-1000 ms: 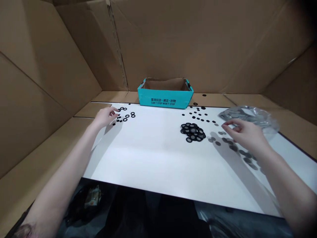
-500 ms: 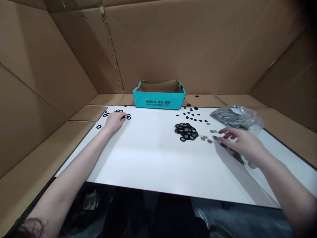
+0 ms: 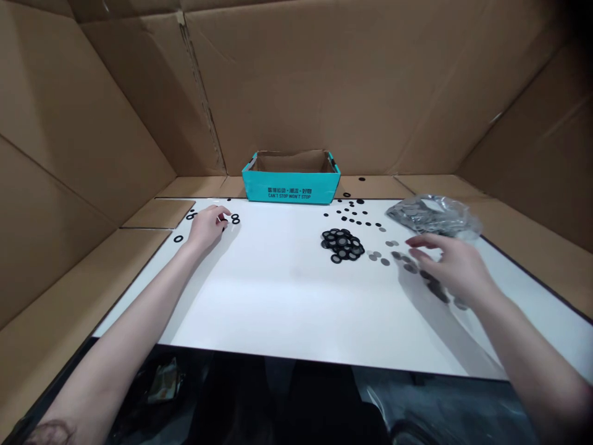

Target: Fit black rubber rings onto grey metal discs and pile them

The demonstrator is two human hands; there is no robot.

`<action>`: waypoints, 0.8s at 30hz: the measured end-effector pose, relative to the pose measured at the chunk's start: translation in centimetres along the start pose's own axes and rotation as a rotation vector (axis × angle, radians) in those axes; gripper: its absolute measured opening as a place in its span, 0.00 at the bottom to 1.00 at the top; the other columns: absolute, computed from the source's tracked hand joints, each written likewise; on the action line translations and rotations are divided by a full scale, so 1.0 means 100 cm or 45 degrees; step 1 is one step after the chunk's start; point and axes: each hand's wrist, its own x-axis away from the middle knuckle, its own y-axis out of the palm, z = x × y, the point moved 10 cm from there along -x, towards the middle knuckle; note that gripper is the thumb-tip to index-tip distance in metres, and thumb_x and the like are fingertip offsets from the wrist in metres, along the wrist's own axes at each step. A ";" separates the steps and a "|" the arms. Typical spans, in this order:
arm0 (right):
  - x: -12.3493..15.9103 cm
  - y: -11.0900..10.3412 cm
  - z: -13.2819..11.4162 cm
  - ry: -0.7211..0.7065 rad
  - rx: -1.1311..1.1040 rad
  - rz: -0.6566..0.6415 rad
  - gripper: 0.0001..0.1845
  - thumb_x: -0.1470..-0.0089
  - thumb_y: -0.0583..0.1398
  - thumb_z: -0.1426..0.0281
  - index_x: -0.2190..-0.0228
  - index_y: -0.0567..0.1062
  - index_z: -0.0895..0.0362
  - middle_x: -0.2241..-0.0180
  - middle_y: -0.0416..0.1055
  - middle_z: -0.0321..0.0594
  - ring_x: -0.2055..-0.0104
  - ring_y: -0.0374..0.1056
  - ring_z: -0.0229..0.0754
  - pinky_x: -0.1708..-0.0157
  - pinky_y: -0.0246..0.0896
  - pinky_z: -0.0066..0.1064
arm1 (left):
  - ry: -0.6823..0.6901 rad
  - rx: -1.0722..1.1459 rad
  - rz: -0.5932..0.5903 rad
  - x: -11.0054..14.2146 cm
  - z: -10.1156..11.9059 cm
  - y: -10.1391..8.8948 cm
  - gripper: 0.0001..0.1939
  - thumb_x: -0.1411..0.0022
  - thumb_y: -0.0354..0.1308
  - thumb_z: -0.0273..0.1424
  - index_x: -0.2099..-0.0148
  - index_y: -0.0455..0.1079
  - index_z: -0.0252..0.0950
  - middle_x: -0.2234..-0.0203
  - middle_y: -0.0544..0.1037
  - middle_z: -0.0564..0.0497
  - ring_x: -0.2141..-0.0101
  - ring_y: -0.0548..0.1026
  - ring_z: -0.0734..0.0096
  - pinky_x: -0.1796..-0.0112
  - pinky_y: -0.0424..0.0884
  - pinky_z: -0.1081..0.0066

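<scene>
At the far left of the white tabletop (image 3: 278,296), my left hand (image 3: 206,228) is bent over, with a black ring (image 3: 224,221) at its thumb and fingertips. Two more black rings (image 3: 235,219) lie just right of those fingertips. My right hand (image 3: 447,259) hovers over scattered grey discs (image 3: 410,268), thumb and fingers curved and apart; I see nothing between them. Some discs are hidden beneath the hand and its shadow. Between my hands, nearer the right one, sits a pile of black rings with grey centres (image 3: 343,245).
A teal open box (image 3: 291,186) stands at the back edge. Small black discs (image 3: 354,214) are spread behind the pile. A clear plastic bag (image 3: 433,216) of grey pieces lies at the back right. Cardboard walls (image 3: 324,80) enclose the table.
The whole view has shifted slightly left. My right hand has drawn back a little to the right, uncovering more grey discs. My left hand stays by the same rings.
</scene>
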 end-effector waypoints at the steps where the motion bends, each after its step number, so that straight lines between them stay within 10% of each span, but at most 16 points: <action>1: 0.000 -0.006 0.015 0.061 0.043 0.008 0.18 0.45 0.57 0.59 0.58 0.81 0.51 0.57 0.83 0.52 0.55 0.76 0.61 0.58 0.66 0.47 | -0.004 0.011 0.018 0.001 -0.001 -0.002 0.14 0.43 0.57 0.29 0.55 0.78 0.39 0.63 0.80 0.47 0.67 0.75 0.62 0.58 0.69 0.64; 7: 0.038 -0.003 0.091 0.372 0.229 -0.033 0.41 0.42 0.48 0.52 0.43 0.73 0.72 0.40 0.68 0.83 0.34 0.63 0.79 0.41 0.59 0.61 | -0.010 0.062 0.081 0.000 -0.003 -0.008 0.13 0.43 0.56 0.31 0.57 0.78 0.39 0.65 0.80 0.48 0.68 0.74 0.63 0.59 0.69 0.65; 13: 0.075 0.029 0.076 0.401 0.222 -0.090 0.57 0.41 0.43 0.40 0.31 0.56 0.75 0.30 0.54 0.79 0.29 0.52 0.83 0.34 0.51 0.64 | 0.017 0.097 0.083 -0.001 0.006 -0.003 0.13 0.41 0.56 0.33 0.56 0.78 0.39 0.64 0.79 0.47 0.68 0.74 0.63 0.58 0.69 0.65; 20: 0.043 0.038 0.031 0.180 0.042 0.001 0.36 0.38 0.48 0.54 0.41 0.71 0.67 0.35 0.66 0.72 0.30 0.60 0.72 0.34 0.58 0.56 | 0.002 0.114 0.095 0.005 0.005 -0.006 0.12 0.41 0.55 0.33 0.57 0.78 0.39 0.64 0.80 0.48 0.67 0.75 0.62 0.58 0.69 0.65; 24: 0.044 0.024 0.024 0.179 -0.047 0.093 0.25 0.40 0.53 0.56 0.50 0.78 0.54 0.50 0.81 0.60 0.47 0.77 0.71 0.48 0.70 0.57 | -0.004 0.125 0.099 0.007 0.004 -0.008 0.12 0.42 0.55 0.32 0.58 0.78 0.39 0.65 0.81 0.48 0.68 0.75 0.63 0.59 0.69 0.65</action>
